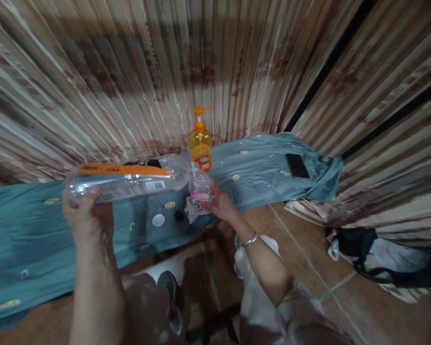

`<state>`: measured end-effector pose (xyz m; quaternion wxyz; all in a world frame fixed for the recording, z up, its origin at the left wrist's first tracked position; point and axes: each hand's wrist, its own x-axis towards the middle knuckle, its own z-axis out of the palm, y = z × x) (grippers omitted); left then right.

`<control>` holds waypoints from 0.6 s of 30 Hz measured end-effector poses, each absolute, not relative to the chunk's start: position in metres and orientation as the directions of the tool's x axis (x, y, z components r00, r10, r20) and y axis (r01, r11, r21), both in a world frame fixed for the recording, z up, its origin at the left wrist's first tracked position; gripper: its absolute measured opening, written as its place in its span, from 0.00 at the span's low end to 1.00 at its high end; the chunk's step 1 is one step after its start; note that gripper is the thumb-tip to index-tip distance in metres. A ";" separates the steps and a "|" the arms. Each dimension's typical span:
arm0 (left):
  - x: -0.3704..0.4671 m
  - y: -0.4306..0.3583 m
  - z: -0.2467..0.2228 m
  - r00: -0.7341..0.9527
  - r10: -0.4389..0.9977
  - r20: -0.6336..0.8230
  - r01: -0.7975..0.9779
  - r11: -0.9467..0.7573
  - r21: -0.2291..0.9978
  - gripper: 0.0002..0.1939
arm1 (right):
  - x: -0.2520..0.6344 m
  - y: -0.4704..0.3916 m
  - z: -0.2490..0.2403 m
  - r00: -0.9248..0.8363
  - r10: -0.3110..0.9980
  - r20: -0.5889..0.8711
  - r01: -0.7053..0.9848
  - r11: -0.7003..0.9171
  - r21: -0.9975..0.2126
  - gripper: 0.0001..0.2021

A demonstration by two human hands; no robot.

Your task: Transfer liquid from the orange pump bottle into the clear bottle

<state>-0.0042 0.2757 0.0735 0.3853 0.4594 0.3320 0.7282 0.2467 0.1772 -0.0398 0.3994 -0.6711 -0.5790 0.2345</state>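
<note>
My left hand [88,211] grips a large clear plastic bottle [136,184] by its base. It lies almost level, with an orange and silver label, and its neck points right. That neck meets the mouth of a small clear bottle [201,183] with a pink label. Around the small bottle's side, my right hand [217,203] is closed. A pale cloth [193,211] is beneath or beside the small bottle; I cannot tell whether they touch. Nearer me on the covering lie a white cap [158,220] and a small black cap [179,215].
An orange pump bottle [200,146] stands just behind the small bottle. A black phone [297,166] lies to the right on the green patterned cloth [258,177] of the narrow surface. Striped curtains [215,62] hang behind. A dark bag [391,258] is at the lower right.
</note>
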 end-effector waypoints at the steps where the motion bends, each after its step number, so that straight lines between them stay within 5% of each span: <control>1: -0.004 0.276 0.073 -0.287 0.865 0.413 -0.266 -0.486 0.833 0.15 | 0.247 0.177 -0.040 0.220 0.964 0.149 0.589 -0.009 -0.808 0.28; 18: -0.006 0.278 0.071 -0.261 0.854 0.450 -0.282 -0.513 0.811 0.14 | 0.247 0.177 -0.038 0.222 0.966 0.135 0.580 -0.020 -0.814 0.29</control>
